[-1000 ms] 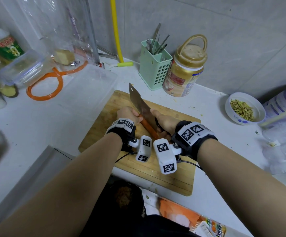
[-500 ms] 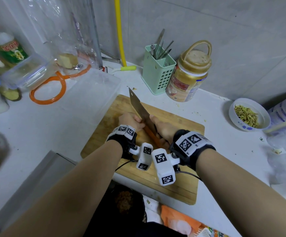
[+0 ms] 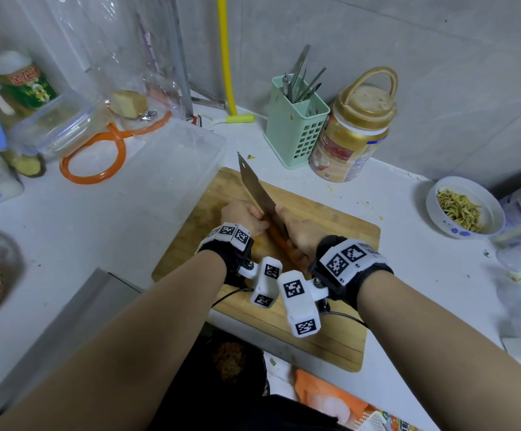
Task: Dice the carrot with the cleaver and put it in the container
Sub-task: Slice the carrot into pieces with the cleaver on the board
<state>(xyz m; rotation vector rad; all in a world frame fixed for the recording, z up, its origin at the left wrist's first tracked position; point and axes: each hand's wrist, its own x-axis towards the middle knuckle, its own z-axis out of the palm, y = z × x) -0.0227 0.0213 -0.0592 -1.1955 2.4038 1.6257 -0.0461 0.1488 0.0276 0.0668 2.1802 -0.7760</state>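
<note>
— What do we have here?

— We see the carrot (image 3: 287,247) lying on the wooden cutting board (image 3: 343,334), running between the two hands. Our left hand (image 3: 242,217) curls its fingers down on the carrot's far part. Our right hand (image 3: 299,231) is wrapped round the cleaver (image 3: 257,192) handle, the blade standing on edge between the hands with its tip pointing away.

— Anything changed from a moment back?

— Compared with a second ago, we find the blade lower and flatter against the carrot; both hands sit where they were. The grip looks unchanged.

— And the container?

— The clear container (image 3: 172,169) sits touching the board's far left corner, just beyond our left hand.
</note>
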